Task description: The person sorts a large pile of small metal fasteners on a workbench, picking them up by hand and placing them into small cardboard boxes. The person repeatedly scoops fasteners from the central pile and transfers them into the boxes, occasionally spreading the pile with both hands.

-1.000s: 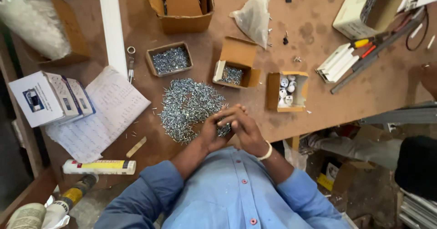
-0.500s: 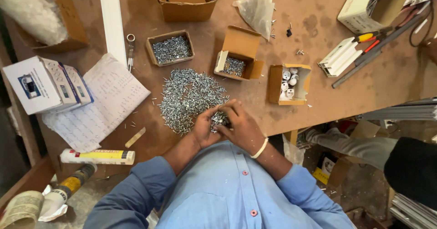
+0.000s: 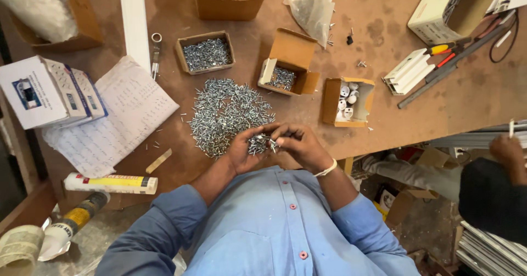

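While both hands sit just over the near edge of the brown worktable [image 3: 384, 117], left hand [image 3: 244, 152] is cupped palm-up w/ a small heap of silver screws [image 3: 257, 143] in it, fingers curled loosely round them. Right hand [image 3: 299, 144] is touching the left, thumb + forefinger pinched narrow at the handful; can't tell if it's got one screw gripped or is just picking. White band on right wrist.

Big loose screw pile [image 3: 230, 114] lies on the table just beyond the hands, toward the mid of the table. Behind it: small open box of screws [image 3: 206, 54], open carton w/ more screws [image 3: 285, 73], carton of white round parts [image 3: 347, 97] off to the right. Left side: handwritten paper sheets [image 3: 118, 119], white product boxes [image 3: 46, 92], sealant tube [image 3: 110, 184] near the near-left corner. Far right: screwdrivers + white profile pieces [image 3: 417, 73]. Another person's hand [image 3: 508, 150] at the right edge, apart from the work.

Risks (judgement): hands hang right at the table edge, so any screw slipping from the loose cup prob drops to the floor, not back on the pile. Pinch is tiny, screws tangle, so could lift 2 at once or flick one off. A forearm nudging the pile could scatter it toward the edge
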`<state>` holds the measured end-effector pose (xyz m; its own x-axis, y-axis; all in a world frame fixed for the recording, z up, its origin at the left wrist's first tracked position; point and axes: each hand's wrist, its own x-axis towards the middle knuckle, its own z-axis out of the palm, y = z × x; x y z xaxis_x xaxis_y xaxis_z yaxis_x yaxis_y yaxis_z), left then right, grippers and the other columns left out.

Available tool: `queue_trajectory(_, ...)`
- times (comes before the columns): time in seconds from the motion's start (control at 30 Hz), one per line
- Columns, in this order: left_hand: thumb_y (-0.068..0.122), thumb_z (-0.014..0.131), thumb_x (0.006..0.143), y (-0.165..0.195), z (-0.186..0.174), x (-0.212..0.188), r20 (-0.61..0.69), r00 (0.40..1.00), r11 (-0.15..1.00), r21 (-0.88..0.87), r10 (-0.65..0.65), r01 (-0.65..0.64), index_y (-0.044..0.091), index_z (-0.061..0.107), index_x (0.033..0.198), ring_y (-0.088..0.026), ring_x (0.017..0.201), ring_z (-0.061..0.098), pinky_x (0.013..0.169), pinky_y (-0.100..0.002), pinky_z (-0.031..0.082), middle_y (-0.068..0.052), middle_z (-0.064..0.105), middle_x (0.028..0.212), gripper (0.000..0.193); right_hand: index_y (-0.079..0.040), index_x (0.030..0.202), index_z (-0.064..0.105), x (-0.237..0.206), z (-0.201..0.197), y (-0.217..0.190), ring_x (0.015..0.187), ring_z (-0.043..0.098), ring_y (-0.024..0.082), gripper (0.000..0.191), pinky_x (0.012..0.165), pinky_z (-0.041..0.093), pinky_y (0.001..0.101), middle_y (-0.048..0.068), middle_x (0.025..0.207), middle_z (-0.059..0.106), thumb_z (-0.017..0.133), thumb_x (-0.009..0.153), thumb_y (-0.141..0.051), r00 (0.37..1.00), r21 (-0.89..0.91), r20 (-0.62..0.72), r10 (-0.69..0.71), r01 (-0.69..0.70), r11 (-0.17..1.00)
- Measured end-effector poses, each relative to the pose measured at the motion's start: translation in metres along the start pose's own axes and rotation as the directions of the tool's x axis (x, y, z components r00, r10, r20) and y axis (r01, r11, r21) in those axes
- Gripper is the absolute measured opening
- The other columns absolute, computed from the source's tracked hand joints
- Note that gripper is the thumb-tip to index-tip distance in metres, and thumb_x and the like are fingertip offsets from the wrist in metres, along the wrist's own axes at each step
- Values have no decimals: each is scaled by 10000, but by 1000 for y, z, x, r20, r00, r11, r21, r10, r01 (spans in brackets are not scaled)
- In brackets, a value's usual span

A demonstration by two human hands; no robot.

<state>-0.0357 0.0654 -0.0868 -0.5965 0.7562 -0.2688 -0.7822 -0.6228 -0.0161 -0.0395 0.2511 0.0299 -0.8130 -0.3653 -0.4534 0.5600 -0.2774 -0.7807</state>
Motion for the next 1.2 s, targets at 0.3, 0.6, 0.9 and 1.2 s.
queue_trajectory(0.3, 245, 447, 1180, -1, -21, -1, 249, 968, 987, -154, -13, 53, -20, 599, 1408, -281, 990, 678, 968, -450, 555, -161, 704, 1142, 381, -39, 994, 647, 23, -2, 54, 735, 571, 139, 181, 661, 482, 250, 79, 910, 643, 586, 1049, -201, 951, 193, -83, 299, -279, 941)
queue_trajectory(0.6, 228, 465, 1034, 4, -39, -11, -165, 986, 995, -101, 2, -19, -72, 590, 1331, -313, 1350, 565, 1187, -428, 431, -202, 624, 1390, 440, -38, 1325, 664, 73, -79, -19, 933, 639, 150, 381, 775, 524, 258, 58, 1115, 693, 529, 969, -56, 963, -510, -182, -198, 80, 857)
queue_trajectory(0.9, 226, 484, 1027, 0, -32, -13, -183, 983, 996, -89, -3, -13, -63, 609, 1293, -311, 1350, 561, 1187, -437, 427, -200, 623, 1381, 413, -20, 1085, 739, 102, -91, -61, 986, 715, 338, 199, 883, 559, 412, 182, 1032, 734, 665, 901, -46, 893, -981, -119, -434, -39, 189)
queue_trajectory(1.2, 215, 453, 1043, 20, -25, -16, -220, 973, 984, -145, 74, -107, -64, 568, 1350, -310, 1380, 531, 1209, -422, 406, -191, 588, 1416, 431, -25, 961, 728, 90, -72, -79, 902, 678, 370, 140, 794, 542, 452, 174, 960, 707, 760, 866, -123, 850, -998, -51, -524, -20, 65)
